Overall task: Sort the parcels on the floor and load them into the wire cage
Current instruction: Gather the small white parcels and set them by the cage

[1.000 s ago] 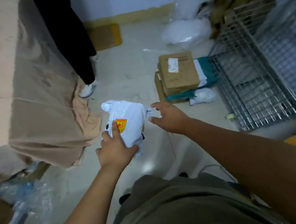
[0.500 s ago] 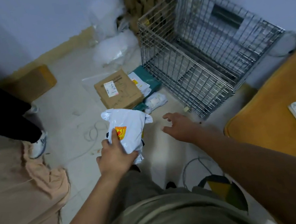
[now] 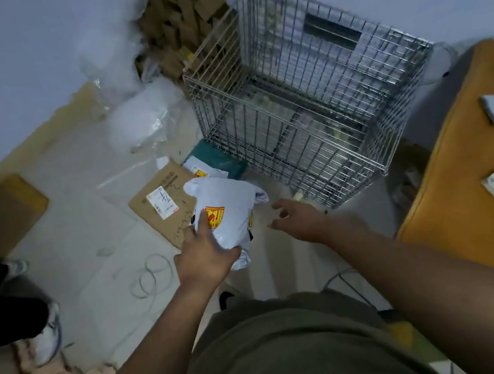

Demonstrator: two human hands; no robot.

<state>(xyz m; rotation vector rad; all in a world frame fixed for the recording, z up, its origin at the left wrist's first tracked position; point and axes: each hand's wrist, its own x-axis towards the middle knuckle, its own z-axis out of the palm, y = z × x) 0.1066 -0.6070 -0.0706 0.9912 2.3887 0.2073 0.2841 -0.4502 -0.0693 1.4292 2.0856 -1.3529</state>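
Holding the white bag [image 3: 234, 218] up off the floor [image 3: 86, 244] w/ my left hand [image 3: 205, 258] gripping its near end; my right hand [image 3: 298, 222] hangs loose beside it, fingers spread, grasping nothing. The cage [image 3: 307, 106] sits just ahead & looks open on top. Risk: one-handed grip on slick, floppy plastic, so the bag could slide out, or snag the cage rim & drop short onto the box [image 3: 161, 206] or green parcel [image 3: 219, 162]. Prob safer w/ both hands.
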